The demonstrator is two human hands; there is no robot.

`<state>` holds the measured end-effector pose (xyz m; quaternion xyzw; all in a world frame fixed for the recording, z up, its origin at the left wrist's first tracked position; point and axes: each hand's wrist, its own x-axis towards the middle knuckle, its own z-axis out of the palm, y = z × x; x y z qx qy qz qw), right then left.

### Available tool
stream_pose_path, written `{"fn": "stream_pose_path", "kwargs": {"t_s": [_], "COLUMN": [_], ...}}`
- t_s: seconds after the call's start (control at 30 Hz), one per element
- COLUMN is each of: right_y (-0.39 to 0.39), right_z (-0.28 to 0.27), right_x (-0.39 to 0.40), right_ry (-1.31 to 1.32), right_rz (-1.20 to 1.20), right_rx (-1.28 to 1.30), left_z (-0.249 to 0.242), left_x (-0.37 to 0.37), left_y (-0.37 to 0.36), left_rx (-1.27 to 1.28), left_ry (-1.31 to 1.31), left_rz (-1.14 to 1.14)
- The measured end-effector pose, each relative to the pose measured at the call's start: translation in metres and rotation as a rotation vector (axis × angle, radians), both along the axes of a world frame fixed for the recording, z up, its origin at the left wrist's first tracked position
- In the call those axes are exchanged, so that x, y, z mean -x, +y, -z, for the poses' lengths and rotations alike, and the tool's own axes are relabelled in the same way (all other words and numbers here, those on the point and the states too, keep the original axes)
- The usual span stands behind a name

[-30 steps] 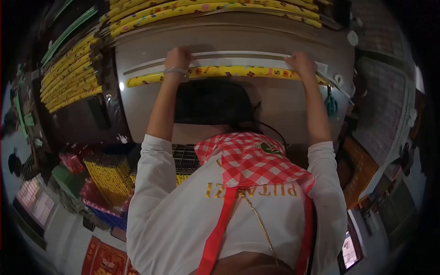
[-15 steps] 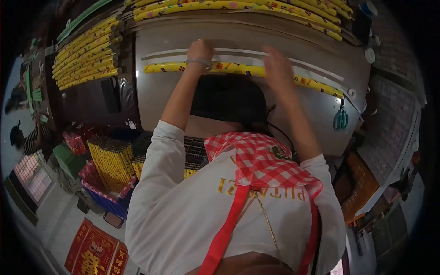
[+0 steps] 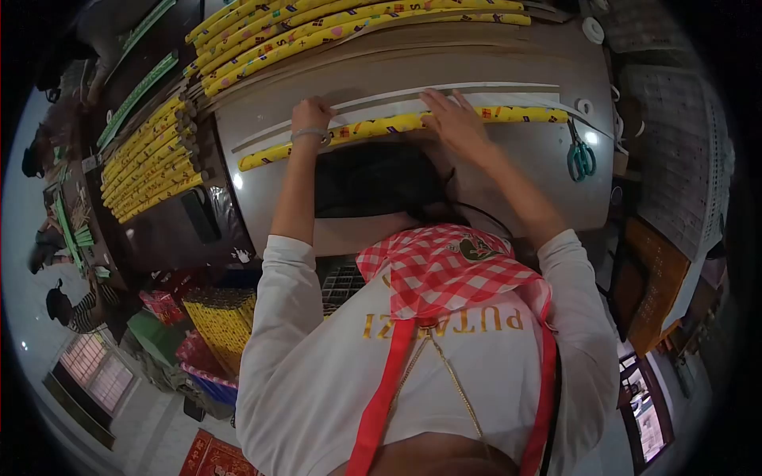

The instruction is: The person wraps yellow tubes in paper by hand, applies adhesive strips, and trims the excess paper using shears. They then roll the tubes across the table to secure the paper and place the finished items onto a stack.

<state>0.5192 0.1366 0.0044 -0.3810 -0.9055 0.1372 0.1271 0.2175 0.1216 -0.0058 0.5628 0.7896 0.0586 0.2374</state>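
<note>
A long yellow patterned roll [image 3: 373, 127] lies across the worktable, with a thin white strip [image 3: 484, 85] running along its far side. My left hand [image 3: 312, 117] is closed beside the roll's left part, at the strip; what its fingers pinch is too small to make out. My right hand [image 3: 456, 123] has its fingers apart and touches the roll right of its middle, fingertips near the strip. Below the roll lies a black cloth-like item [image 3: 377, 181]. Teal-handled scissors [image 3: 581, 161] lie by the roll's right end.
More yellow rolls [image 3: 349, 30] lie along the table's far edge, and a stack of them [image 3: 151, 163] sits at the left. A white tape roll [image 3: 585, 106] is near the right edge. A dark phone-like object [image 3: 200, 214] lies left. Other people [image 3: 79, 305] work at far left.
The whole view has turned, so the roll slopes the other way. My right hand, blurred and raised before, now rests on the roll. My left hand remains closed near the roll's left part.
</note>
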Motion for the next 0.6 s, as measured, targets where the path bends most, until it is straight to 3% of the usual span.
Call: {"fn": "stream_pose_path", "kwargs": {"t_s": [0.17,0.27,0.3,0.4,0.5,0.6], "right_y": [0.012,0.008,0.006,0.002,0.003,0.003], "right_z": [-0.015,-0.011,-0.003,0.009,0.011,-0.008], "right_x": [-0.06,-0.059,-0.057,-0.049,-0.048,-0.05], "right_ry": [-0.026,0.021,0.035,0.098,0.062,-0.005], "right_rz": [0.341,0.389,0.406,0.4,0.401,0.381], "right_rx": [0.192,0.19,0.183,-0.048,-0.017,0.164], "left_z": [-0.004,-0.027,-0.033,-0.038,-0.022,-0.021], "left_x": [-0.004,-0.02,-0.024,-0.027,-0.019,-0.021], "left_y": [0.0,-0.003,0.001,0.005,0.005,0.004], "left_rx": [0.055,-0.017,0.086,0.136,0.175,0.227], "left_ry": [0.084,0.162,0.227,0.285,0.461,0.511], "left_rz": [0.013,-0.078,-0.129,-0.065,0.136,0.123]}}
